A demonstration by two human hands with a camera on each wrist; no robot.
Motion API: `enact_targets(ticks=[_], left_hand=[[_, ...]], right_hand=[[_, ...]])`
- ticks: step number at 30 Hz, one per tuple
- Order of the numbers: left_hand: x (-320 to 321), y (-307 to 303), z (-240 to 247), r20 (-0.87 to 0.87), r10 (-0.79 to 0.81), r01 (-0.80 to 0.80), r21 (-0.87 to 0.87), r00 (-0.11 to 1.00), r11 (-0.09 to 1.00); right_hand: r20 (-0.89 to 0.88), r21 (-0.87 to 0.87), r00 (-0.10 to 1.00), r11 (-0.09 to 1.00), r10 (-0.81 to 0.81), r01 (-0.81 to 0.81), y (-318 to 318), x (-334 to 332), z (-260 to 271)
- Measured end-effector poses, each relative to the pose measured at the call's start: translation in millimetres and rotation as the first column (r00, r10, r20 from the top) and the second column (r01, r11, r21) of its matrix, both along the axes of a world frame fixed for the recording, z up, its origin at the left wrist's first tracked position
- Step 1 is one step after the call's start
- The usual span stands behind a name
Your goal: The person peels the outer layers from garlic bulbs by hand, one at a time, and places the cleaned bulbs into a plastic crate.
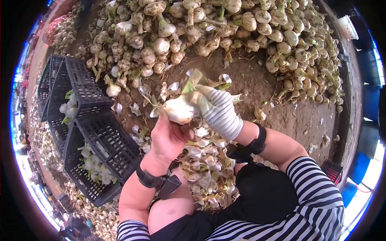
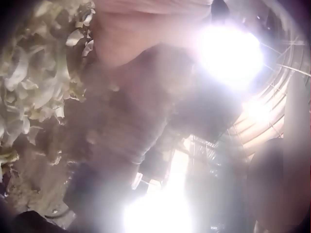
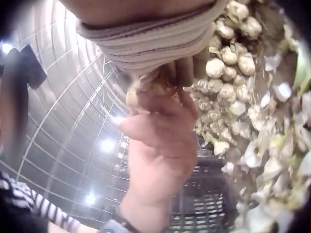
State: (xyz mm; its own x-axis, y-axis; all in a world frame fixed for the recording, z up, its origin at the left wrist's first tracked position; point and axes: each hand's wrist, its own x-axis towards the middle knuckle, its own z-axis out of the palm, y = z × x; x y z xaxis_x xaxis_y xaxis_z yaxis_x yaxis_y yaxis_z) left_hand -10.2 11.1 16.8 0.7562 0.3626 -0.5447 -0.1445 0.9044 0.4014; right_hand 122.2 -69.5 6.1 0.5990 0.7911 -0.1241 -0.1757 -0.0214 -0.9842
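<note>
A whitish garlic bulb (image 1: 179,109) with a green stem is held up between the two hands in the head view. The bare left hand (image 1: 169,134) grips it from below, thumb on its near side. Wearing a striped white knit glove, the right hand (image 1: 220,110) grips the stem and loose outer skin (image 1: 197,98) at the bulb's upper right. In the right wrist view the left hand (image 3: 163,131) meets the gloved hand, which hides most of the bulb. Glare and blur cover much of the left wrist view.
Unpeeled garlic bulbs (image 1: 161,46) are heaped across the far side, with more at right. Black plastic crates (image 1: 108,144) stand at left, holding cleaned white bulbs (image 1: 94,166). Shed skins (image 1: 207,172) pile between the person's legs. Bare soil (image 1: 289,116) shows at right.
</note>
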Motion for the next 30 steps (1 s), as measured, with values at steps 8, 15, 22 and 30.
enact_targets(ticks=[8, 15, 22, 30], left_hand=[[-2.8, -2.4, -5.4, -0.068, 0.014, 0.033, 0.632, 0.998, 0.774], [-0.5, 3.9, -0.5, 0.014, 0.019, -0.022, 0.261, 1.000, 0.965], [2.6, 5.9, 5.6, -0.074, -0.074, 0.083, 0.128, 0.994, 0.988], [-16.2, 16.7, -4.1, 0.078, 0.001, -0.015, 0.181, 0.997, 0.983]], right_hand=[[-0.437, 0.102, 0.877, 0.980, 0.199, -0.172, 4.5, 13.8, 14.2], [-0.333, 0.004, 0.943, 1.000, -0.014, 0.016, -2.8, 4.1, 9.3], [0.084, -0.071, 0.996, 0.997, 0.029, -0.023, -1.5, 17.7, 25.3], [-0.290, 0.074, 0.921, 0.965, 0.262, -0.251, -16.7, 24.8, 33.5]])
